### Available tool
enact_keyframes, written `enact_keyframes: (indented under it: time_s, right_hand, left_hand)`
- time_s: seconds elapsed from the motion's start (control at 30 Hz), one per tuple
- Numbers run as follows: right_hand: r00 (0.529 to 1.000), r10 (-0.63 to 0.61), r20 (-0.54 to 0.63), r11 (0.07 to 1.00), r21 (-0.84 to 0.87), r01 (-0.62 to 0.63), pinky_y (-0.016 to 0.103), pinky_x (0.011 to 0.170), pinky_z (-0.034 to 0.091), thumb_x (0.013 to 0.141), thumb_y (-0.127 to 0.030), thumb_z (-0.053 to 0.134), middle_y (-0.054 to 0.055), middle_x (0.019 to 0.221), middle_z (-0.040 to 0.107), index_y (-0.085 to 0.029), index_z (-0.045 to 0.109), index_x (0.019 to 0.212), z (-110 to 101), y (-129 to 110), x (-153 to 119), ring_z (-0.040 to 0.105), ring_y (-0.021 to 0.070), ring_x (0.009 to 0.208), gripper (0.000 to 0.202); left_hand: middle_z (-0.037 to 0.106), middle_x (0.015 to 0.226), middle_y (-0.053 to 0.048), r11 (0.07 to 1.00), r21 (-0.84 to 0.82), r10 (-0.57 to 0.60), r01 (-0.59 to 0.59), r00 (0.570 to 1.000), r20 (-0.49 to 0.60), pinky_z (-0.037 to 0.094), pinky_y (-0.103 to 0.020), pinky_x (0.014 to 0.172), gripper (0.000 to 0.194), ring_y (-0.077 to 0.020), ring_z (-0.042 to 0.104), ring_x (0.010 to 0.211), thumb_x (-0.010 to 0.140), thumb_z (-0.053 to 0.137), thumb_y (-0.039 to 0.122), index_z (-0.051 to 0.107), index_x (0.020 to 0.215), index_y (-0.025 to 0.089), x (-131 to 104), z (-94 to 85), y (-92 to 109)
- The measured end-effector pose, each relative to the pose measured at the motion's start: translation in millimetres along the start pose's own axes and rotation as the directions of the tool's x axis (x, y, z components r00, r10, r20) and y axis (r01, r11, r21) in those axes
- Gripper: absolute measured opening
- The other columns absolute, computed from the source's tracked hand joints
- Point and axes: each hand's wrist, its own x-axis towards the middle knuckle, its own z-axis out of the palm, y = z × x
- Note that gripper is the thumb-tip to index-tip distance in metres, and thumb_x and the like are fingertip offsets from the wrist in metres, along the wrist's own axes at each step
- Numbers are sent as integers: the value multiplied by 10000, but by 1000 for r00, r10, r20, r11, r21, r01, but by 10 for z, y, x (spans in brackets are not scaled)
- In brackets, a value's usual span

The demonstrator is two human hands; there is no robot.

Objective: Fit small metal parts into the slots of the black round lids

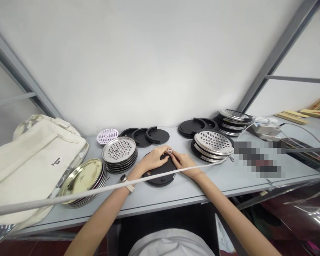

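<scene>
A round black disc [162, 171] with small holes lies on the grey table in front of me. Over its back edge my left hand [156, 158] and my right hand [181, 160] meet, fingers bent and pressed together. Between their fingertips is a small white piece [170, 151], too small to name; both hands seem to pinch it. To the left of the disc stands a stack of perforated metal plates [119, 150]. On its right is another perforated stack [213, 142] with black bases.
A cream bag [24, 167] and gold plates [81, 179] sit at the left. Black discs [140, 137] lie along the wall. A white cable [96, 191] crosses above my forearms. A power strip [266, 129] and wooden pieces [292, 116] are at the right.
</scene>
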Motion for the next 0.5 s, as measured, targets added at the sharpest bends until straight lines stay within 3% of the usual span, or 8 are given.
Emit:
enact_keyframes:
  time_s: [0.1, 0.17, 0.3, 0.5]
  right_hand:
    - [1000, 19, -24, 999, -43, -20, 239, 578, 332, 955, -311, 304, 33, 691, 634, -199, 534, 893, 23, 24, 14, 600, 168, 622, 263]
    - [999, 28, -29, 998, -55, -29, 242, 563, 313, 957, -320, 295, 24, 656, 611, -203, 513, 860, 32, 35, 20, 584, 164, 595, 265]
    - [999, 34, -31, 998, -47, -35, 248, 553, 293, 955, -317, 292, 11, 639, 579, -205, 484, 850, 34, 40, 21, 558, 158, 577, 246]
    - [997, 19, -81, 1000, 22, -17, 247, 558, 320, 926, -260, 342, -16, 613, 500, -203, 460, 834, 6, 0, 14, 485, 141, 553, 160]
  left_hand:
    - [565, 1033, -58, 988, 151, -11, 25, 996, -93, 441, -320, 875, 228, -189, 539, 995, 798, 520, 179, 499, 1025, 184, -7, 26, -21]
    - [560, 907, -43, 966, 243, -59, 90, 989, -134, 444, -319, 796, 165, -193, 543, 874, 775, 558, 240, 501, 918, 181, -15, 39, -35]
    - [518, 684, 1, 939, 328, -83, 100, 994, -66, 395, -290, 654, 150, -162, 483, 651, 789, 539, 305, 460, 727, 193, -27, 28, -50]
    - [500, 669, 10, 955, 297, -27, 24, 1000, 5, 353, -259, 609, 133, -137, 446, 615, 807, 483, 253, 433, 700, 191, -17, -23, -39]
